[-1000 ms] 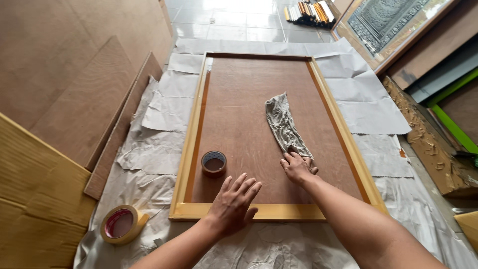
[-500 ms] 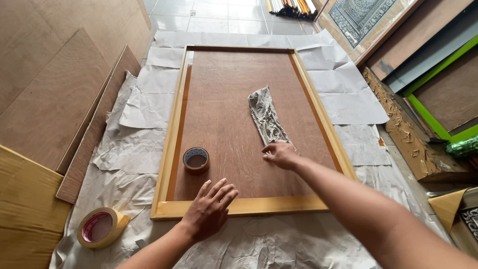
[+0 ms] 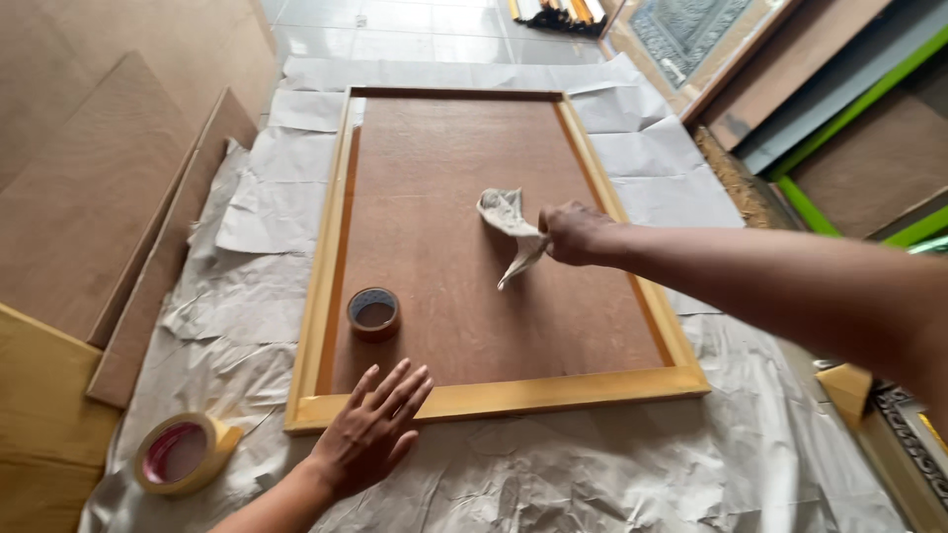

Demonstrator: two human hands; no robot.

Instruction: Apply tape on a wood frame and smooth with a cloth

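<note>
A large brown board in a pale wooden frame [image 3: 499, 398] lies flat on crumpled white paper. My right hand [image 3: 573, 232] grips a crumpled grey-white cloth [image 3: 509, 219] and holds it lifted just above the board's middle. My left hand [image 3: 373, 429] hovers with fingers spread over the frame's near edge, holding nothing. A small brown tape roll [image 3: 373, 313] sits on the board near its left side, a little beyond my left hand.
A bigger yellow tape roll [image 3: 178, 454] lies on the paper at the near left. Plywood sheets [image 3: 109, 217] are stacked along the left. Framed panels and green-edged boards [image 3: 839, 148] lean at the right. Tiled floor shows at the far end.
My right hand has closed on the cloth and lifted it off the board, bunching it up. My left hand has slid slightly back from the frame edge. The view has shifted left.
</note>
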